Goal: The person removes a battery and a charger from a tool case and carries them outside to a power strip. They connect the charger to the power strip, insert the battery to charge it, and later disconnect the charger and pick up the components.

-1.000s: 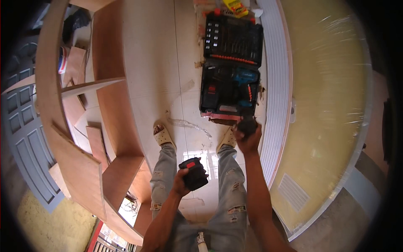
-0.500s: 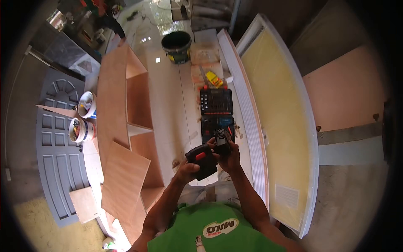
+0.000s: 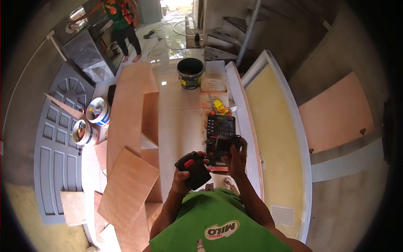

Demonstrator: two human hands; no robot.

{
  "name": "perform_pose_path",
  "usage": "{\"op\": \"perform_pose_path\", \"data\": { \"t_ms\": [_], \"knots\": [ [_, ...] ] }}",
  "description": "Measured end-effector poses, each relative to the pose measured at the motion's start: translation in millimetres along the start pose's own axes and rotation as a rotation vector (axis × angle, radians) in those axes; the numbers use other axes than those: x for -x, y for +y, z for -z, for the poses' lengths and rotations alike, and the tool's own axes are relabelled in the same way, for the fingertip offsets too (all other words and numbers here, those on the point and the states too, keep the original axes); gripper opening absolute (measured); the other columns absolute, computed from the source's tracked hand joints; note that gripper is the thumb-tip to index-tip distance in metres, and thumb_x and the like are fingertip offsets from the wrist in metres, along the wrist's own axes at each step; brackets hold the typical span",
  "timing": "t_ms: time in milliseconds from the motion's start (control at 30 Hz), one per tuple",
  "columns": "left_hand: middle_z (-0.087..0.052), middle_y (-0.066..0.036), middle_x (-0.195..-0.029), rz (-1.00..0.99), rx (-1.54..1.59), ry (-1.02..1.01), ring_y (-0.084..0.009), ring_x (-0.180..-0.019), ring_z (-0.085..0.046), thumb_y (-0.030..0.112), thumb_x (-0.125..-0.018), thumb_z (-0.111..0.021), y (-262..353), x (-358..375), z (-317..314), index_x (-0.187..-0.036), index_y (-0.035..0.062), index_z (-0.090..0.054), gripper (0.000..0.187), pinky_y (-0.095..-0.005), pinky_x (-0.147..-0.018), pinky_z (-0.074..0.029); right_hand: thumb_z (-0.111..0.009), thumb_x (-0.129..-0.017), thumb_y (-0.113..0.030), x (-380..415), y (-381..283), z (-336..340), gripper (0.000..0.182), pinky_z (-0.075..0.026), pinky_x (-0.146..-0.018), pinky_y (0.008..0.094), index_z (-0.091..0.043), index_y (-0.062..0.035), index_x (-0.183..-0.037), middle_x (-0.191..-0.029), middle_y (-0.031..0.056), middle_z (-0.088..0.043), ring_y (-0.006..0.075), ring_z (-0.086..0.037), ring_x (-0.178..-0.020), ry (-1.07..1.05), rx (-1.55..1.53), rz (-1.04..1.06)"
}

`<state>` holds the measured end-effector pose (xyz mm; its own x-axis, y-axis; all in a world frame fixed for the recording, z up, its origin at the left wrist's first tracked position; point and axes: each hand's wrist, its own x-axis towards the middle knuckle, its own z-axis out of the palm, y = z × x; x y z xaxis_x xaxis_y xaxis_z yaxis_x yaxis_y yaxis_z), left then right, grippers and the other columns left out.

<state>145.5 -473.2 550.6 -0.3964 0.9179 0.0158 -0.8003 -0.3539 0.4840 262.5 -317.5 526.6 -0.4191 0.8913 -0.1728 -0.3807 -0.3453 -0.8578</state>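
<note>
In front of my chest, my left hand (image 3: 180,181) is closed around a black battery pack (image 3: 195,173) with a red button on its face. My right hand (image 3: 237,161) grips a dark charger (image 3: 226,143) with a looped black cord, held a little higher and to the right. A gap separates the two items. Below and beyond them on the floor lies an open black tool case (image 3: 221,124) with bits in its lid; my right hand and the charger cover part of it.
A yellow bottle (image 3: 221,106) lies past the case, near a dark green bucket (image 3: 190,73). A plywood cabinet (image 3: 126,105) with a loose panel (image 3: 128,185) stands left. To the right leans a wrapped yellow door panel (image 3: 273,147). Another person (image 3: 121,25) stands at the back left.
My right hand has drawn the charger away from the battery pack, up and to the right. The view has tilted up, bringing more of the other person into sight.
</note>
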Motion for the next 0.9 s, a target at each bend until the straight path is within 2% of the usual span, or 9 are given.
{"op": "perform_pose_path", "data": {
  "t_ms": [67, 133, 200, 267, 333, 400, 567, 833, 900],
  "knots": [
    [-0.049, -0.02, -0.133, -0.048, 0.035, 0.028, -0.0274, -0.117, -0.057, 0.037, -0.068, -0.075, 33, 18, 3, -0.135, -0.0054, -0.041, 0.086, -0.048, -0.095, -0.052, -0.06, -0.095, -0.018, 3, 3, -11, 0.021, -0.04, -0.05, 0.0224, -0.052, -0.0093, -0.113, -0.082, -0.0011, -0.059, 0.0022, -0.051, -0.063, -0.003, 0.303, 0.112],
    [-0.05, -0.02, -0.132, -0.082, 0.07, 0.045, -0.028, -0.117, -0.057, 0.038, -0.068, -0.075, 64, 28, 15, -0.136, -0.0053, -0.04, 0.088, -0.0494, -0.095, -0.052, -0.067, -0.09, -0.025, 2, 16, 2, 0.027, -0.047, -0.056, 0.0253, -0.056, -0.0054, -0.106, -0.082, -0.001, -0.058, 0.0031, -0.054, -0.068, -0.376, 0.588, 0.002],
    [-0.047, -0.018, -0.135, -0.18, 0.148, 0.008, -0.0249, -0.118, -0.056, 0.046, -0.071, -0.073, 100, 40, 34, -0.137, -0.0003, -0.039, 0.088, -0.0529, -0.093, -0.05, -0.073, -0.085, -0.036, 8, 23, -5, 0.042, -0.046, -0.062, 0.0218, -0.057, -0.0058, -0.11, -0.092, 0.0006, -0.06, 0.0051, -0.056, -0.07, -0.508, 0.624, -0.011],
    [-0.047, -0.016, -0.136, -0.353, 0.053, 0.109, -0.0232, -0.121, -0.054, 0.052, -0.074, -0.072, 137, 47, 52, -0.14, 0.0019, -0.037, 0.089, -0.0521, -0.093, -0.05, -0.076, -0.082, -0.04, 15, 26, -20, 0.054, -0.047, -0.075, 0.0256, -0.056, -0.0059, -0.119, -0.096, 0.0019, -0.061, 0.0078, -0.058, -0.084, -0.888, 0.629, -0.181],
    [-0.047, -0.017, -0.137, -0.398, 0.058, 0.21, -0.0238, -0.123, -0.053, 0.051, -0.076, -0.071, 174, 54, 66, -0.139, 0.0019, -0.04, 0.085, -0.0525, -0.093, -0.05, -0.075, -0.083, -0.038, 23, 31, -23, 0.057, -0.048, -0.088, 0.0318, -0.054, -0.0084, -0.127, -0.108, 0.0044, -0.063, 0.0131, -0.06, -0.098, -0.894, 0.55, -0.341],
    [-0.049, -0.016, -0.134, -0.412, 0.052, 0.271, -0.0243, -0.123, -0.053, 0.048, -0.076, -0.071, 200, 59, 83, -0.138, 0.0011, -0.041, 0.083, -0.0515, -0.095, -0.05, -0.068, -0.09, -0.035, 25, 64, -16, 0.045, -0.051, -0.088, 0.036, -0.054, -0.0122, -0.126, -0.111, 0.0053, -0.065, 0.0167, -0.062, -0.098, -0.543, -0.119, -0.429],
    [-0.054, -0.016, -0.13, -0.396, -0.008, 0.331, -0.0252, -0.121, -0.054, 0.044, -0.075, -0.071, 215, 54, 90, -0.134, 0.0008, -0.045, 0.077, -0.0503, -0.095, -0.051, -0.056, -0.097, -0.04, 14, 74, -83, 0.036, -0.054, -0.08, 0.0401, -0.056, -0.0113, -0.118, -0.102, 0.003, -0.066, 0.0193, -0.066, -0.09, -0.122, -0.206, -0.394],
    [-0.054, -0.015, -0.132, -0.573, 0.036, 0.409, -0.0273, -0.125, -0.051, 0.048, -0.085, -0.061, 235, 7, 140, -0.131, 0.006, -0.05, 0.064, -0.0498, -0.09, -0.052, -0.043, -0.096, -0.056, -74, 65, -133, 0.052, -0.06, -0.068, 0.0442, -0.051, -0.0163, -0.129, -0.125, 0.0148, -0.061, 0.0242, -0.068, -0.094, -0.551, -0.529, -0.71],
    [-0.055, -0.015, -0.13, -0.581, 0.026, 0.438, -0.0267, -0.124, -0.052, 0.049, -0.085, -0.061, 234, -17, 145, -0.13, 0.0067, -0.052, 0.062, -0.05, -0.09, -0.052, -0.043, -0.096, -0.057, -104, 92, -130, 0.051, -0.06, -0.068, 0.0433, -0.05, -0.0167, -0.127, -0.123, 0.0136, -0.062, 0.0247, -0.068, -0.094, -0.424, -0.542, -0.632]
  ]
}}
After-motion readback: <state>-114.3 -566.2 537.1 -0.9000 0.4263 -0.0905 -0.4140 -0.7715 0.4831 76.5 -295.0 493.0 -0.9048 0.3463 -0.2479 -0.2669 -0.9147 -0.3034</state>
